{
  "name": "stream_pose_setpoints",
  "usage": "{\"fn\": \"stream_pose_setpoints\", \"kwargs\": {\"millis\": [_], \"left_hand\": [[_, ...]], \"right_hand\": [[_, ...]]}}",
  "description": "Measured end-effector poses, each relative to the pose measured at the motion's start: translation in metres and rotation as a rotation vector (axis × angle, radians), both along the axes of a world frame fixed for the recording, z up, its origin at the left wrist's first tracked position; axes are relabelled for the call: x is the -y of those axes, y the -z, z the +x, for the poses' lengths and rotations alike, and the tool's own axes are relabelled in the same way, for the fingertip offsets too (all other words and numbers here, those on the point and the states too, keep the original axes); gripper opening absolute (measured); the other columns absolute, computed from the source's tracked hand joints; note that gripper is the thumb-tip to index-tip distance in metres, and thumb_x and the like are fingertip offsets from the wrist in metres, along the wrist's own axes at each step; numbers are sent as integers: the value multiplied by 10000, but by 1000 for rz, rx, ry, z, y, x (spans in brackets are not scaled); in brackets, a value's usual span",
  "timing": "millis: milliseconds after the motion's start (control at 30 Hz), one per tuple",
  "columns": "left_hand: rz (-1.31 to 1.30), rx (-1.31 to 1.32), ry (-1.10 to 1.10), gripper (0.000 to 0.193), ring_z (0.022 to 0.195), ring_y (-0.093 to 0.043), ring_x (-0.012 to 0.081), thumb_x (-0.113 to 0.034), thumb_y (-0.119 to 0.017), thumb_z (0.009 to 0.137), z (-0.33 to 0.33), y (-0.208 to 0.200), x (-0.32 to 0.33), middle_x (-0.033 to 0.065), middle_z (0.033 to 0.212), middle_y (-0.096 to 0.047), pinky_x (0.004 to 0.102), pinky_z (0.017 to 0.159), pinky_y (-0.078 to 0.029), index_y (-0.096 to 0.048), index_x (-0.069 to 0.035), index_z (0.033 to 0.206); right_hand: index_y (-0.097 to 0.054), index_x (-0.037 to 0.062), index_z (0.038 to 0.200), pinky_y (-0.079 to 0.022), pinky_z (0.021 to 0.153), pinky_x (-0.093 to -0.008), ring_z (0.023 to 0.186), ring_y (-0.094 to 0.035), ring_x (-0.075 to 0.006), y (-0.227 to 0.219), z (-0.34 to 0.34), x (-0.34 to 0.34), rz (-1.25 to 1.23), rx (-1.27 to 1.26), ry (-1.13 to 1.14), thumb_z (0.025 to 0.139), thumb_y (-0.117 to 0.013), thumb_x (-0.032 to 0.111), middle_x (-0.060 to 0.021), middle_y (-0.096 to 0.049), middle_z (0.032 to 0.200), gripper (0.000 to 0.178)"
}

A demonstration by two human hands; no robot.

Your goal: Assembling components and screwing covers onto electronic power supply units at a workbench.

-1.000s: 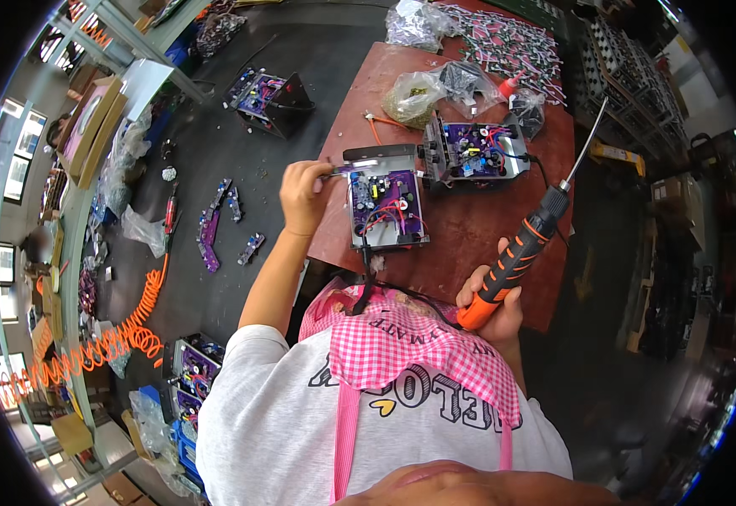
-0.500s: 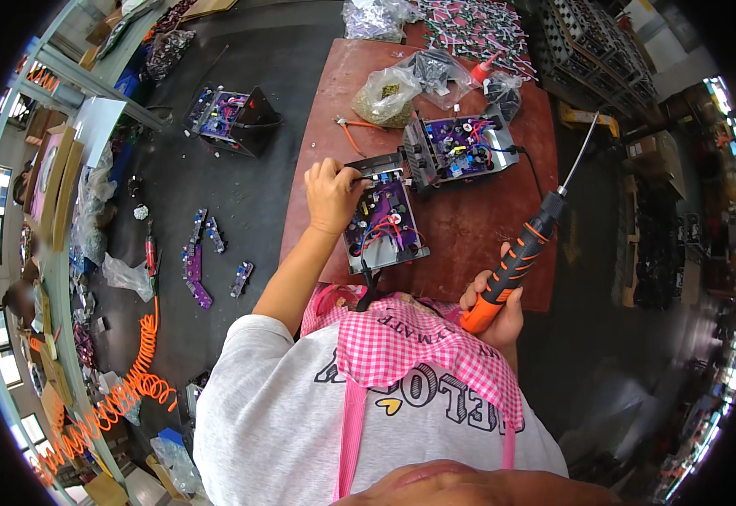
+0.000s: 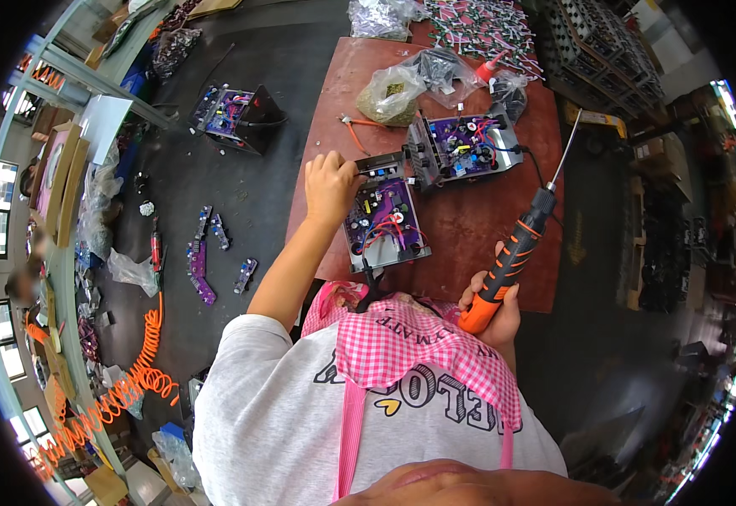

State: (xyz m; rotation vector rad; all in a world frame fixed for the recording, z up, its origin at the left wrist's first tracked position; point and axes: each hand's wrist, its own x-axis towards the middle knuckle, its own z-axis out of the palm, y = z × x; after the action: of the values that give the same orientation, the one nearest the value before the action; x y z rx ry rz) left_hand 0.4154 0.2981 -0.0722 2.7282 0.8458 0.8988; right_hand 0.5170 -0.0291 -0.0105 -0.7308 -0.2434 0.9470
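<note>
Your left hand (image 3: 330,187) grips the near open metal box of purple circuit board (image 3: 383,223) on the reddish-brown desk (image 3: 469,228); your right hand (image 3: 493,305) clasps an orange-and-black electric screwdriver (image 3: 515,253).

The near circuit unit (image 3: 383,223) is an open metal tray holding a purple board with red, blue and black wires; it lies flat at the near left part of the red-brown table, its far left corner under fingers. The electric screwdriver (image 3: 515,253), orange and black with a long thin shaft, tilts up and away at the right.
</note>
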Motion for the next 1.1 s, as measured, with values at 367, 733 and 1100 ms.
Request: {"fn": "stream_pose_setpoints", "kwargs": {"millis": [367,733,1100], "left_hand": [[-15,32,-80,250,819,-553,270,-271,-833,675,0,3,0,48,804,-563,402,736,-409,-656,-116,758],[-417,306,-523,219,806,-656,337,-250,-693,854,-106,91,-81,158,848,-680,426,738,-510,-711,-32,844],[-475,-138,-961,258,959,-663,356,-247,-722,846,-249,215,-140,152,966,-709,472,817,-514,-666,-62,1017]], "right_hand": [[-346,56,1443,-570,730,-379,874,-661,-251,-6,3,3,-32,-62,-79,999,-448,543,-128,-561,1109,667],[-402,77,1352,-519,555,-331,691,-622,-228,-2,9,7,-110,0,-78,1018,-293,603,-168,-578,1043,633],[-173,107,1554,-536,655,-332,744,-608,-217,-12,-31,-30,-222,-16,-110,1044,-294,536,-185,-574,1089,677]]}}
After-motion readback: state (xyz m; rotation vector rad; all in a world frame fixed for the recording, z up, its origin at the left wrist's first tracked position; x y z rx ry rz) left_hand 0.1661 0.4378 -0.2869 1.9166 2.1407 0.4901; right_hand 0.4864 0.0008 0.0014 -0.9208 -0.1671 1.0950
